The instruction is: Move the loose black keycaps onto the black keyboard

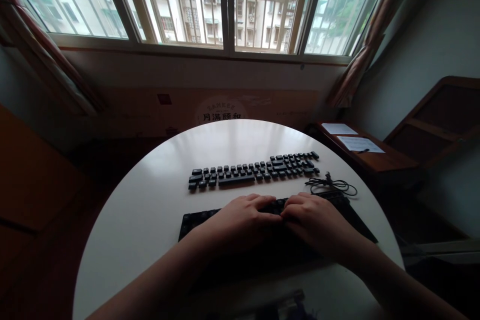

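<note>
A black keyboard lies on the white round table, its middle covered by my hands. Some keys show along its back row at the left; the flat part at the right looks bare of keycaps. My left hand rests over the keyboard, thumb and forefinger stretched to the right and apart. Close beside it, my right hand has its fingers bent together, tips down at the keys near my left thumb. Whatever is between those fingertips is hidden. Beyond the keyboard, loose black keycaps stand in rows.
A coiled black cable lies behind the keyboard's right end. Dark, unclear items are at the near edge of the table. To the right, a wooden chair holds paper sheets and a pen. A barred window is ahead.
</note>
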{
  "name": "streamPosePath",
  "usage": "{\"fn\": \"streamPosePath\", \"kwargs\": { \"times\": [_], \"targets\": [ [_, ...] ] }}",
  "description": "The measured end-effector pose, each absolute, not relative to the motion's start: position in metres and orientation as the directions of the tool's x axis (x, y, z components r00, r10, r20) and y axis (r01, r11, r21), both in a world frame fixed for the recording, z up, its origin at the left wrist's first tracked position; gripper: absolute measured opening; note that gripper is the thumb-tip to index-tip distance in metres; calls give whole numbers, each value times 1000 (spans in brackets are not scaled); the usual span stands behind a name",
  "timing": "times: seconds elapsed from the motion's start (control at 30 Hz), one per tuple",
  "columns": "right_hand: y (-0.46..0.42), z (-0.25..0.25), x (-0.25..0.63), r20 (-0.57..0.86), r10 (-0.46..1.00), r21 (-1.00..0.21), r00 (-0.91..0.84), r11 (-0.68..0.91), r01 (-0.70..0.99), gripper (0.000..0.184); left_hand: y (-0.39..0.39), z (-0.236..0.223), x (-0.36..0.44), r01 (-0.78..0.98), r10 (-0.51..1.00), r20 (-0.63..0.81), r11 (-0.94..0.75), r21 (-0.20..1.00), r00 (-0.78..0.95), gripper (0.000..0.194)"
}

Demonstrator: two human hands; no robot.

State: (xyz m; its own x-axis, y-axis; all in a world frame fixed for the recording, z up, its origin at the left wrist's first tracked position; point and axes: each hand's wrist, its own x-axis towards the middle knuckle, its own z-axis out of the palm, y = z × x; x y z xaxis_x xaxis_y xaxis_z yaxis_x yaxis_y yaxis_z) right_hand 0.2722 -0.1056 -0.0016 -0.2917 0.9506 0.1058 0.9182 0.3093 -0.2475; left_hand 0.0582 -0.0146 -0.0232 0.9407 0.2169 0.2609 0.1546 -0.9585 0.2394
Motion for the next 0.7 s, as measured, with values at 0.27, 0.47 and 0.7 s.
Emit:
{"fn": "streamPosePath", "kwargs": {
  "times": [0.27,0.47,0.7],
  "targets": [
    [-104,-5,283,112,944,-368,-311,330,869,59,-21,-20,64,210,273,180,-928,308,945,41],
    [-101,12,307,320,945,-348,-63,179,920,26,-22,-19,63,262,310,116,-914,309,944,42],
    [-25,33,323,304,948,-109,-90,129,986,23,-21,-19,63,261,303,107,-918,298,947,43]
  ]
}}
